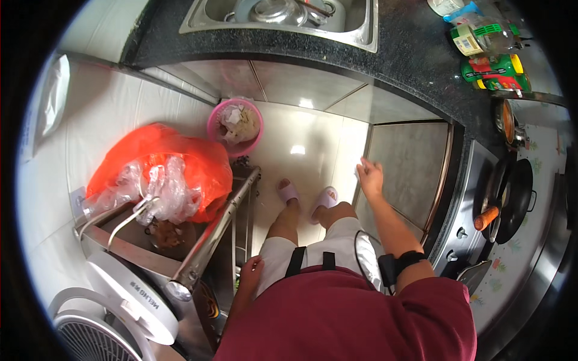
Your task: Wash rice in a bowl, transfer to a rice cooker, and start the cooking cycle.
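My right hand [371,178] reaches forward over the tiled floor, near the grey cabinet door [404,167] under the counter. Its fingers are bent, and against the bright floor I cannot tell whether anything is between them. My left hand [251,272] hangs low beside the white shorts [280,257], close to a metal rack [216,221]; its fingers are curled and the palm is hidden. On the rack lies an orange-red plastic bag [158,140] with crumpled clear plastic bags [169,189] at its opening.
A pink waste basket [210,128] with refuse stands by the wall. The steel sink [370,27] holds metal cookware. Jars [490,67] line the dark counter [406,63]. On the right a black wok [517,203] sits on the gas stove [460,207]. A white fan [95,338] stands lower left.
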Tool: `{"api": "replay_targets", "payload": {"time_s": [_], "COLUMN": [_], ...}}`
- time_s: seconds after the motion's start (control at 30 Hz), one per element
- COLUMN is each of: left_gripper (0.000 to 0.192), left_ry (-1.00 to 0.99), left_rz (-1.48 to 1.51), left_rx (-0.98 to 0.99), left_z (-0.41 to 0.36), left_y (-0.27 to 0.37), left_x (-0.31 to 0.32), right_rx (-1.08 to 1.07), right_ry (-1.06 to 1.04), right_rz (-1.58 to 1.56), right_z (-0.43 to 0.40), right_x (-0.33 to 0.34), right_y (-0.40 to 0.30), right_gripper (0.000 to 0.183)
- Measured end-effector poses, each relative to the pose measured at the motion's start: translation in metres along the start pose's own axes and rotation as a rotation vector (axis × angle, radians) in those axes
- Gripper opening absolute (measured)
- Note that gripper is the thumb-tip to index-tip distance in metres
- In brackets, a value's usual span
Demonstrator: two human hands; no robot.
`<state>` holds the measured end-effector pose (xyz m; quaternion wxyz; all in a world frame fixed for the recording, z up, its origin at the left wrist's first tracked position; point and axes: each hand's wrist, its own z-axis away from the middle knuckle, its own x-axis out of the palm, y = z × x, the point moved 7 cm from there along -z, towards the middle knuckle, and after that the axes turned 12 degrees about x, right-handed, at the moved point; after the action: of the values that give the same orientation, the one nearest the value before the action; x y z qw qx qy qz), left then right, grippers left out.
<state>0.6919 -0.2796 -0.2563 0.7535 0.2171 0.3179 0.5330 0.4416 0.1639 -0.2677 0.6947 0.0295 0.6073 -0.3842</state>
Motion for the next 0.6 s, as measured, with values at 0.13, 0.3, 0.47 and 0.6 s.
{"api": "replay_targets", "payload": {"time_s": [0.13, 0.3, 0.47, 0.6], "left_gripper": [0.031, 0.035, 0.052, 0.054], "left_ry": [0.075, 0.16, 0.072, -0.01], "left_rz": [0.08, -0.136, -0.57, -0.724], "left_rx": [-0.074, -0.022, 0.481, 0.631], "left_z": [0.009, -0.001, -0.089, -0.14], "left_y": [-0.007, -0.003, 0.034, 0.033], "left_x": [-0.001, 0.012, 0.055, 0.095], "right_rx": [0.919, 0.995, 1.029, 1.247], "right_ry": [-0.205, -0.234, -0.116, 0.01], "right_rz": [-0.618, -0.455, -0.911, -0.876], "right_z": [0.029, 0.026, -0.02, -0.013], "right_x": [0.079, 0.129, 0.275, 0.378], "right_y": [0.19, 0.218, 0.313, 0.347], "right_gripper": [0.033, 0.029, 0.028, 0.02]}}
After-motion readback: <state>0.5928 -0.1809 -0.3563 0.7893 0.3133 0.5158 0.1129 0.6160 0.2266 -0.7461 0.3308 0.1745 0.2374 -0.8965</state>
